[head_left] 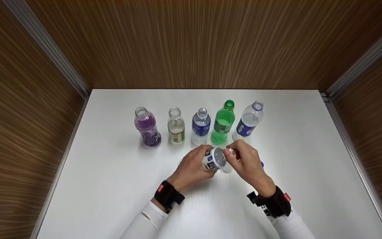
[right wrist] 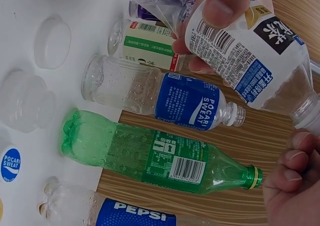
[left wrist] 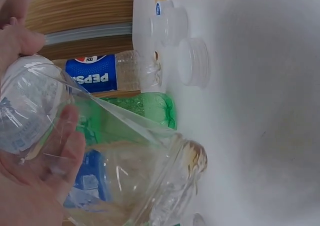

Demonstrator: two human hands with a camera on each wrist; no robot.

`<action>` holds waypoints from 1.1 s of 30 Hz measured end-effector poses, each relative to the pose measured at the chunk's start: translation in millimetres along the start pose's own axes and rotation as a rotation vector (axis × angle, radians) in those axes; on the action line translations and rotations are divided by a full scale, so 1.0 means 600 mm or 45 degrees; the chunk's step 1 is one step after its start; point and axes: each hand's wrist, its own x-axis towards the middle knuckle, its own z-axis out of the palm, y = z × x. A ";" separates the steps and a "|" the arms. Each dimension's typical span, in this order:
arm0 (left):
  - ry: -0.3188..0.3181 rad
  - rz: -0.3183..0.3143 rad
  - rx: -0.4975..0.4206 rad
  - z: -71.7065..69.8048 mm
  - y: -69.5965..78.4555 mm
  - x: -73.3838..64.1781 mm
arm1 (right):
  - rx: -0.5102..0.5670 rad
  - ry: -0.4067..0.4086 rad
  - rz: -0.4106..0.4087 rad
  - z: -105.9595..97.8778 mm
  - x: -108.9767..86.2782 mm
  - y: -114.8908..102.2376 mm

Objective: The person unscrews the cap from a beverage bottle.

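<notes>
My left hand (head_left: 193,165) grips a clear plastic bottle with a white label (right wrist: 240,60). Its top leans toward my right hand (head_left: 246,163). There, thumb and index finger come together at the bottle's neck, pinching a whitish cap that they mostly hide. In the right wrist view the other fingers (right wrist: 292,161) curl just below the neck. Behind the hands stand a Pocari Sweat bottle (head_left: 200,129), a green bottle (head_left: 223,124) and a Pepsi bottle (head_left: 248,121), their mouths uncapped.
To the left stand a purple bottle (head_left: 146,127) and a clear bottle with a green-striped label (head_left: 176,129), both uncapped. Loose caps lie near the hands, among them a translucent cap (right wrist: 52,42) and a Pocari Sweat cap (right wrist: 10,163). Wood-grain panels (head_left: 191,43) enclose the white table (head_left: 111,186).
</notes>
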 end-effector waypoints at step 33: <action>0.216 0.069 0.326 0.023 0.008 0.003 | -0.409 0.152 0.172 0.008 0.012 -0.001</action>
